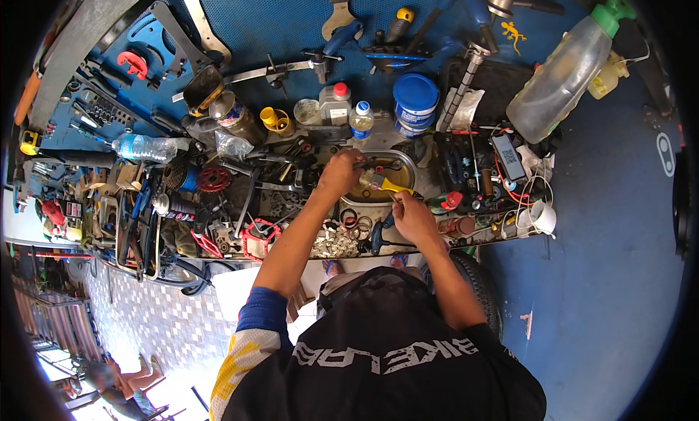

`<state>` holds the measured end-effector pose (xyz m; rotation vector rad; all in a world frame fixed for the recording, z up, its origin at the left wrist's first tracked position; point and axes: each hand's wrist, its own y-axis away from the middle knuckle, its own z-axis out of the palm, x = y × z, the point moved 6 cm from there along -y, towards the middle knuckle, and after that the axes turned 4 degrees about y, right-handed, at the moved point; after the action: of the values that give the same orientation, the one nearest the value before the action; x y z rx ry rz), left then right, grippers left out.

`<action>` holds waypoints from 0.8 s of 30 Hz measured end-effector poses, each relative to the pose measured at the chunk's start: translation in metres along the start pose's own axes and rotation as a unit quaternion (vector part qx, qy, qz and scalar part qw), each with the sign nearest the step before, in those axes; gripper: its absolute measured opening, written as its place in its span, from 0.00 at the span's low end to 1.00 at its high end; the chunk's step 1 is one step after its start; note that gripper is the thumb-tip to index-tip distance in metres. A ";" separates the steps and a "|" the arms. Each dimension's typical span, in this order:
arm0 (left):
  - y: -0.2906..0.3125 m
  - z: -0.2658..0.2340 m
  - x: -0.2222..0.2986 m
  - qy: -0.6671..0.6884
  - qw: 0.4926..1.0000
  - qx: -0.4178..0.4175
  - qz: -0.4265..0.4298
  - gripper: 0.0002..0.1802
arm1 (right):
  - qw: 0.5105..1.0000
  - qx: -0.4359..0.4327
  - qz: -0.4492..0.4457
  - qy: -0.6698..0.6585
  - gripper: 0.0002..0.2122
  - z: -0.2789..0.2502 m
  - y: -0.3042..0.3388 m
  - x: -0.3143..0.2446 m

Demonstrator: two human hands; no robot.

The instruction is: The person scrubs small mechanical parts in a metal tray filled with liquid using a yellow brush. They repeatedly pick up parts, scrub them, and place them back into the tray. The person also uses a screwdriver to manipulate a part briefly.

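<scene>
A metal tray [410,161] with brownish liquid in it stands on the bench in front of me. My right hand [413,217] is closed on a brush with a yellow handle [395,186]. The brush's head lies over the tray, pointing left. At the tray's left edge, my left hand [341,172] is closed, fingers bent inward. Something small and dark seems to be at its fingertips, but I cannot make out what it is. Close below the tray are several small rings [350,221] and a blue-handled tool [376,239].
Bottles, a blue-lidded tub [416,93] and a grey jug [336,104] line the back of the bench. Red bicycle pedals [261,237], a red chainring [214,178] and tools crowd the left. A phone [508,157], cables and a white cup [542,217] lie right. A person [124,384] sits lower left.
</scene>
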<state>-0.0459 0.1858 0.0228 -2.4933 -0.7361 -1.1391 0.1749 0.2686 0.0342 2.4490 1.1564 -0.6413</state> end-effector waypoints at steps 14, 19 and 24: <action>-0.049 0.057 0.029 -0.264 0.952 -0.149 0.044 0.19 | 0.990 0.004 0.005 0.141 0.17 -0.004 0.011 -0.006; -0.031 0.047 0.025 -0.159 0.977 -0.060 0.126 0.17 | 0.985 -0.030 0.022 0.166 0.15 0.002 -0.029 -0.008; 0.024 0.028 0.040 -0.092 0.979 -0.033 0.181 0.19 | 0.983 -0.008 0.020 0.183 0.16 0.018 -0.048 0.008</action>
<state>0.0064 0.1922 0.0343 -2.6677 -0.2701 -0.8230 0.1371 0.2942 0.0089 2.6401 1.2306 -0.1701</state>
